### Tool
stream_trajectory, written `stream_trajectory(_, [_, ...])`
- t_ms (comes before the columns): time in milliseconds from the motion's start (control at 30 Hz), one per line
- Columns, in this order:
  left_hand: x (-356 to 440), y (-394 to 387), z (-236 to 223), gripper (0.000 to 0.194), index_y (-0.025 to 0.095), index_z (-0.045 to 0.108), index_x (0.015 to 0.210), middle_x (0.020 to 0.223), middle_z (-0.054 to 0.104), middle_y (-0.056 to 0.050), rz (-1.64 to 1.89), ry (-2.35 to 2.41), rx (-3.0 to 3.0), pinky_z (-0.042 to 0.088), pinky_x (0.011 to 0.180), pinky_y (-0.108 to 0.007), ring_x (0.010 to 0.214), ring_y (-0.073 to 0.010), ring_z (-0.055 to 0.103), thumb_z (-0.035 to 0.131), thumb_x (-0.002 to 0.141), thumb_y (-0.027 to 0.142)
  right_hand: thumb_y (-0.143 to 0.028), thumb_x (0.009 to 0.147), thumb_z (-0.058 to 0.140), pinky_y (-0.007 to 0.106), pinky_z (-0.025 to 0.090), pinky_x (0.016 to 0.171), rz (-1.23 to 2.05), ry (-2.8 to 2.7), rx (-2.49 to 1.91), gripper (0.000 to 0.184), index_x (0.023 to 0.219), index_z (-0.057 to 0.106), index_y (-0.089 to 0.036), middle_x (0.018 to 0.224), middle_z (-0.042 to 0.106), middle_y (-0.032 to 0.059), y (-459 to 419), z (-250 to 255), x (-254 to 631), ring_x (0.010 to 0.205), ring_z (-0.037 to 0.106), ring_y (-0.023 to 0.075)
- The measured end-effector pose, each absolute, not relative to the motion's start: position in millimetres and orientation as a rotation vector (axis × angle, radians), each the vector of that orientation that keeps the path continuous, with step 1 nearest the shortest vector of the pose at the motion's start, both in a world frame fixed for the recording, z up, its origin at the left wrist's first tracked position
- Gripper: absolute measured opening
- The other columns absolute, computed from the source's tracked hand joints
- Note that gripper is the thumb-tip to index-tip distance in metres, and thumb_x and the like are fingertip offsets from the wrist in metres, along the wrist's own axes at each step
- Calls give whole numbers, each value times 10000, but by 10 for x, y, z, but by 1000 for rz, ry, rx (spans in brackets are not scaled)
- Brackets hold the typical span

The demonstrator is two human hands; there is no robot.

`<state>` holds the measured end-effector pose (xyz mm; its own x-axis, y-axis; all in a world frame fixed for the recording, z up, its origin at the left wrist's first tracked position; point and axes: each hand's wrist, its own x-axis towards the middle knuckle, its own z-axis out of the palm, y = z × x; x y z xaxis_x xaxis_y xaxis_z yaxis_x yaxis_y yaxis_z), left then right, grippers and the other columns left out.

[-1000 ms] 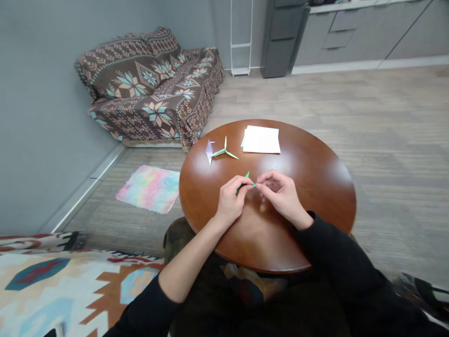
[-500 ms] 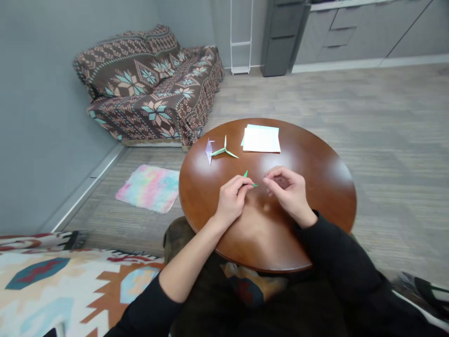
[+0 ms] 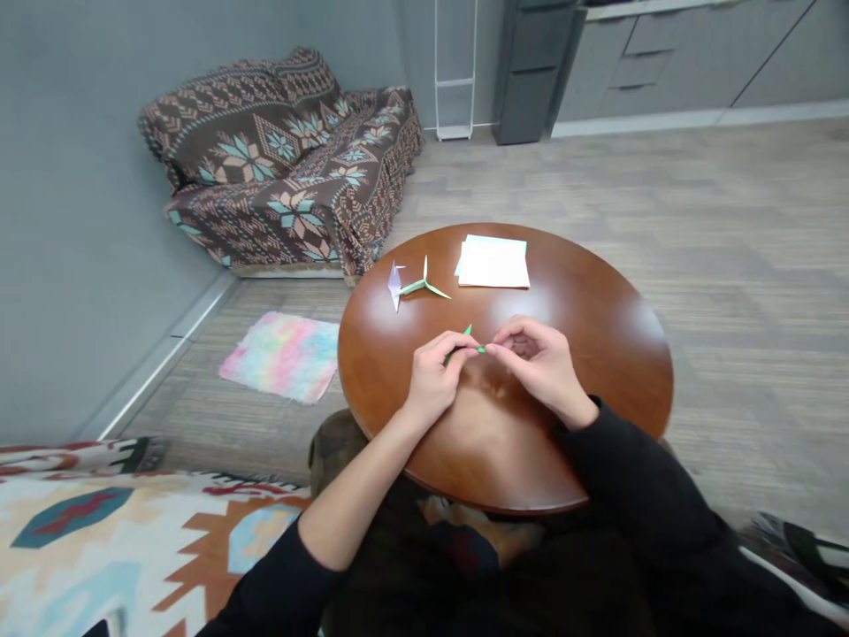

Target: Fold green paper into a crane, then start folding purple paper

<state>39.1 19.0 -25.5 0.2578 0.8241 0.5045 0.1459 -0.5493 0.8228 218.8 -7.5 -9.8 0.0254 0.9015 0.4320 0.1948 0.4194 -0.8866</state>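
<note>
Pinched in my left hand (image 3: 438, 367) is a small piece of folded green paper (image 3: 468, 330), mostly hidden by the fingers. One green point sticks up above the hand and another shows between my two hands. My right hand (image 3: 537, 358) has its thumb and forefinger closed on that right-hand tip of the folded paper. Both hands are above the near middle of the round brown table (image 3: 610, 380). Beyond my left hand lie a pale green three-armed folded paper piece (image 3: 425, 282) and a lilac paper crane (image 3: 394, 285).
A stack of white and pale blue paper sheets (image 3: 494, 264) rests at the table's far side. A patterned covered sofa (image 3: 285, 168) stands at the back left, with a pastel fluffy mat (image 3: 282, 356) on the floor before it. Grey cabinets (image 3: 663, 71) line the back right.
My right hand has moved slightly left and its fingertips have closed on the green paper's tip. The left hand still holds the paper, almost in place.
</note>
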Motion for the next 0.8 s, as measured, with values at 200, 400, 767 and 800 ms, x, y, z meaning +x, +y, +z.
stream_trajectory(200, [386,181,-243,118,205,734,885,877,747,-30,1316,882,1909,531,811,-281,820,-168,691,636,951,208,-284,875,759,269,454,515,697,-1530,-1039,155,797,650,-207,780,644,14,-79,-109,2195,607,580,135])
stream_trajectory(400, [390,180,-245,120,207,742,870,877,756,-34,1307,899,1873,534,811,-297,817,-179,695,644,938,217,-253,887,742,267,442,507,642,-1579,-1034,156,782,636,-209,768,642,14,-73,-121,2186,586,563,130])
stream_trajectory(767, [419,167,-219,111,176,715,830,802,718,-20,1198,850,1480,502,728,-261,735,-146,643,723,866,280,-200,935,668,275,410,530,342,-1728,-1042,171,776,607,-208,686,595,-6,-88,-169,2128,556,512,123])
stream_trajectory(800, [420,168,-215,137,174,705,828,791,710,-18,1183,831,1435,501,715,-259,723,-144,640,744,851,304,-206,932,673,274,412,526,365,-1710,-1045,171,774,609,-209,689,600,-5,-90,-168,2122,554,515,124])
